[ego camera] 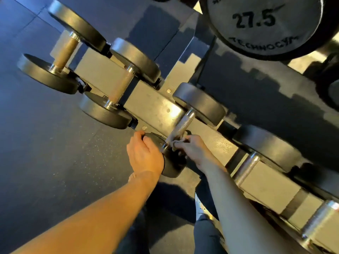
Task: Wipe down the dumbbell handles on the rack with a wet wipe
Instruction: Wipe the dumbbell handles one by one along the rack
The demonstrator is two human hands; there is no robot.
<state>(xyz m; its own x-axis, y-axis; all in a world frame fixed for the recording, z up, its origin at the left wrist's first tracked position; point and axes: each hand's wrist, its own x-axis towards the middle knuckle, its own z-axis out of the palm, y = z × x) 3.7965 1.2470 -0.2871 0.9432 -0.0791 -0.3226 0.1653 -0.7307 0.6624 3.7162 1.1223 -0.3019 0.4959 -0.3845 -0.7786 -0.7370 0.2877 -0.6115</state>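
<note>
A dumbbell with a knurled steel handle [184, 124] lies on the low grey rack [156, 107], in the middle of the view. My right hand [194, 151] presses a crumpled pale wet wipe [175, 141] around the near end of that handle. My left hand [145, 153] rests curled over the near black weight head [172, 164] of the same dumbbell, gripping its edge.
Two dumbbells with brownish handles [67, 52] [122, 85] sit to the left on the rack; more steel-handled ones [247, 169] [319, 219] lie to the right. A large 27.5 dumbbell head [264, 24] hangs on the upper tier. Dark rubber floor [45, 134] spreads left. My legs are below.
</note>
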